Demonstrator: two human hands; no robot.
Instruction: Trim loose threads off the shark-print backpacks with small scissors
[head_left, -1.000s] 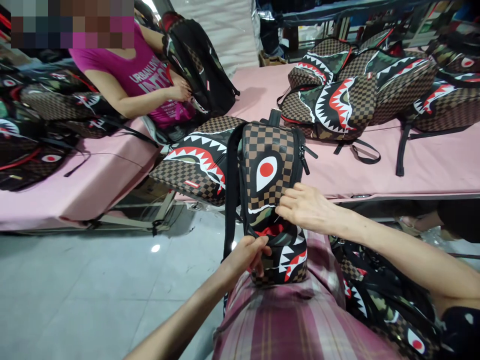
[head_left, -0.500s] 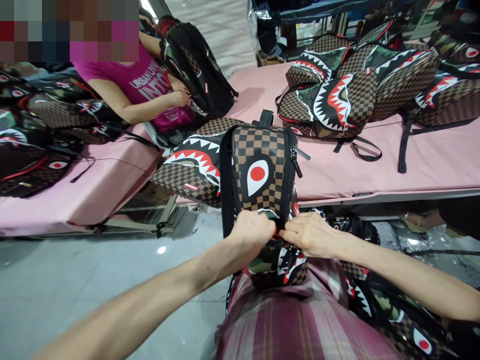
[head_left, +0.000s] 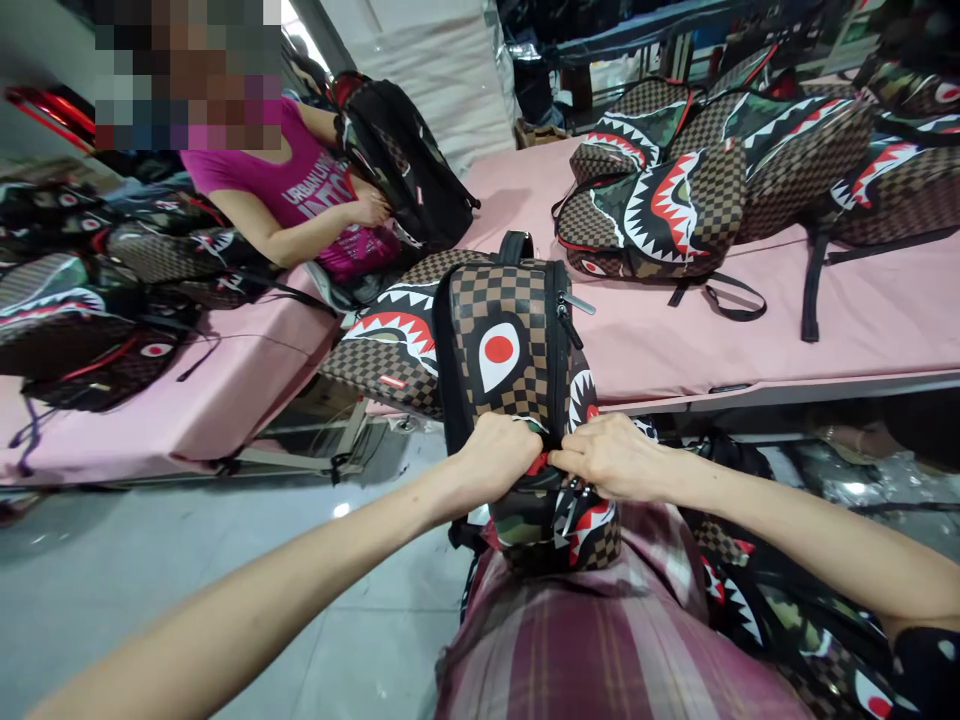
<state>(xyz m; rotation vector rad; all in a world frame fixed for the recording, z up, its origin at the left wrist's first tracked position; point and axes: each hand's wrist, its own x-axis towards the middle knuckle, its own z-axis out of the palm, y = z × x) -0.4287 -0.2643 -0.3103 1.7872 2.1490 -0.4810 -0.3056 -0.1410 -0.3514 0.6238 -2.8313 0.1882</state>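
A brown-and-black checkered backpack (head_left: 517, 310) with a red-and-white eye rests between my lap and the pink table. My left hand (head_left: 499, 455) is closed on the edge of its pocket opening, where red lining shows. Opposite it, my right hand (head_left: 611, 458) pinches the other side of the same opening, fingertips close to the left ones. Below both hands bulges the lower part of the backpack, with camouflage and shark teeth and dangling zipper pulls. A larger zipper pull (head_left: 576, 303) sticks out from the side zipper. Exactly what the fingertips grip is partly hidden.
Several similar backpacks (head_left: 667, 200) lie on the pink table (head_left: 645, 350). On the left, more bags sit on another pink table (head_left: 225, 400). Across from me a person in a magenta shirt (head_left: 300, 190) handles a black-backed backpack (head_left: 409, 150). Further bags (head_left: 795, 610) lie low at my right.
The view has shifted slightly, and the backpack's top has tipped a little to the left. Both hands stay at the pocket opening, the red lining showing more between them.
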